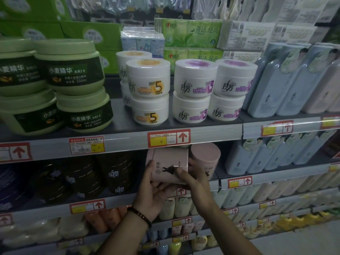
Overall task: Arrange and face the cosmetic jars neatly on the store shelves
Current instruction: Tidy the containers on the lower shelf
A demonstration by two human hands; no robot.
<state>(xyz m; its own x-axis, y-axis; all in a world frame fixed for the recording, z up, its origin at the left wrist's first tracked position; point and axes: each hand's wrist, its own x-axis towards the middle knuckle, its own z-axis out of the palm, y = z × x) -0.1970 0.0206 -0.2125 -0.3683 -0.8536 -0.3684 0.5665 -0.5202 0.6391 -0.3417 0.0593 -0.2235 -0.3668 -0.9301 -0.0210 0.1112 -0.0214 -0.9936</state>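
Under shelf edge (119, 144), fingers (150, 168) of left hand (152, 192), right hand (196, 183) gripping pink jar (167, 161)

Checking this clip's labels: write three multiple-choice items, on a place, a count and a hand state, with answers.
1. Where is the held pink jar?
A. In a trolley
B. At the shelf below the white jars, beside a second pink jar
C. On a counter
2. How many purple-labelled white jars show?
A. Two
B. Three
C. Four
3. What holds the pink jar?
A. Both hands
B. Left hand only
C. Neither hand
Answers: 1 B, it is beside the second pink jar; 2 C, two stacks of two; 3 A, left hand and right hand both grip it.
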